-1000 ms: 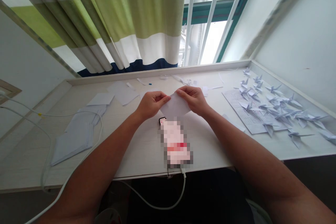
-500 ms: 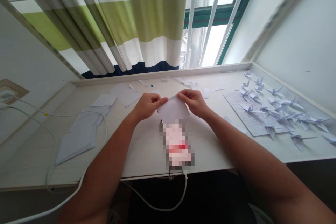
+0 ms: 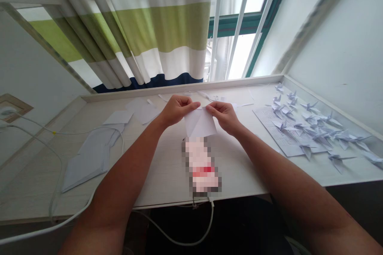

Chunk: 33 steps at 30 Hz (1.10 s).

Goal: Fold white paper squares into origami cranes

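"Folded white paper [image 3: 200,123]: where is it, please?"

"It is between both hands, over the table [image 3: 239,167], just beyond a phone [image 3: 200,165] that is covered by pixel blur. The left hand [image 3: 178,110] and the right hand [image 3: 224,116] each pinch one upper corner."

"Can any writing be read?"

"No. The phone is blurred, and the lines on the printed sheet [image 3: 278,139] under the paper cranes [image 3: 311,106] are too small."
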Each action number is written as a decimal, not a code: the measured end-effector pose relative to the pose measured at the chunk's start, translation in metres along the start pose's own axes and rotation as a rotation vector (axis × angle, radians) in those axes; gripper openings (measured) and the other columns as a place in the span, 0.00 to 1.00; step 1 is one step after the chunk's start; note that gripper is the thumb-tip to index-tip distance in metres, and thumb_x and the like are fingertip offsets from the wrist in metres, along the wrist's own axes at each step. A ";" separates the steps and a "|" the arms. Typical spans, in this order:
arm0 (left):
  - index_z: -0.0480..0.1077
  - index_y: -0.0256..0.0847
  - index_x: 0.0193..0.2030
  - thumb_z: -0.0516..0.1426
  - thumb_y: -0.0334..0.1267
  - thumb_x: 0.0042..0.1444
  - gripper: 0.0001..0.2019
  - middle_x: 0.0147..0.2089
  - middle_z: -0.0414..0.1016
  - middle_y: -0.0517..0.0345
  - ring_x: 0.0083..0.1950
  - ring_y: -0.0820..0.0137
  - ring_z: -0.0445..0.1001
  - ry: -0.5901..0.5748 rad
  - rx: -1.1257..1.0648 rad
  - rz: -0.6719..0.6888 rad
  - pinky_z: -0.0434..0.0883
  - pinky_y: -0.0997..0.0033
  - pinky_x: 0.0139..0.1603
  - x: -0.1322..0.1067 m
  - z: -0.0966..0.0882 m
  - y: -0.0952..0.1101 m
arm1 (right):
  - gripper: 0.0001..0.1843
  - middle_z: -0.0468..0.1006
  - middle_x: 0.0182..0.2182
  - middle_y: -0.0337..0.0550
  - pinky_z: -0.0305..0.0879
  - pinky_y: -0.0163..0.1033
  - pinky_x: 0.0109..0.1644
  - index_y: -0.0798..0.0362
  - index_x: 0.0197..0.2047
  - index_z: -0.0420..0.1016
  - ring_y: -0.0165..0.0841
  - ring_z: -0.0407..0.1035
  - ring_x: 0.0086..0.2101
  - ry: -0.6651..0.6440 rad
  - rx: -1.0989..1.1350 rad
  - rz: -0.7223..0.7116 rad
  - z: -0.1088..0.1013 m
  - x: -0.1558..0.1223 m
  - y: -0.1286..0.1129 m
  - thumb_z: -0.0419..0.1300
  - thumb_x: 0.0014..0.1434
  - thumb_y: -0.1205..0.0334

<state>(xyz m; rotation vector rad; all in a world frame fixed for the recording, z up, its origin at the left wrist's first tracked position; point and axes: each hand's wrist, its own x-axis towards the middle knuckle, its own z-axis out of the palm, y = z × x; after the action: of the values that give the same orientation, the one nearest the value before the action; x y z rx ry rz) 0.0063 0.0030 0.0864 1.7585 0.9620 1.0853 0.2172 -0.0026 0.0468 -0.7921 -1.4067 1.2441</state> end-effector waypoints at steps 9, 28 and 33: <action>0.68 0.38 0.20 0.67 0.51 0.54 0.23 0.17 0.63 0.64 0.19 0.79 0.60 -0.045 -0.036 -0.035 0.54 0.77 0.19 0.009 0.001 0.004 | 0.19 0.79 0.28 0.40 0.67 0.37 0.34 0.53 0.32 0.81 0.30 0.69 0.30 0.004 -0.002 0.006 -0.003 0.001 0.002 0.73 0.54 0.44; 0.80 0.37 0.32 0.68 0.50 0.54 0.16 0.31 0.82 0.54 0.32 0.68 0.76 0.015 -0.014 -0.138 0.71 0.72 0.32 -0.045 -0.013 -0.032 | 0.19 0.80 0.30 0.42 0.68 0.38 0.34 0.54 0.34 0.79 0.33 0.72 0.31 -0.226 -0.092 0.058 0.009 -0.004 0.009 0.70 0.58 0.45; 0.81 0.38 0.37 0.68 0.47 0.54 0.13 0.35 0.83 0.53 0.35 0.67 0.78 0.002 -0.045 -0.119 0.73 0.71 0.35 -0.044 -0.010 -0.034 | 0.18 0.80 0.30 0.43 0.68 0.37 0.31 0.54 0.36 0.79 0.33 0.73 0.30 -0.216 -0.056 0.087 0.013 -0.006 0.009 0.69 0.59 0.46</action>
<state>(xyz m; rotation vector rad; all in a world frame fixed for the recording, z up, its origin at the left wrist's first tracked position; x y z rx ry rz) -0.0233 -0.0222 0.0457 1.6427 1.0221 1.0260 0.2046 -0.0101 0.0379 -0.7818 -1.6005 1.3957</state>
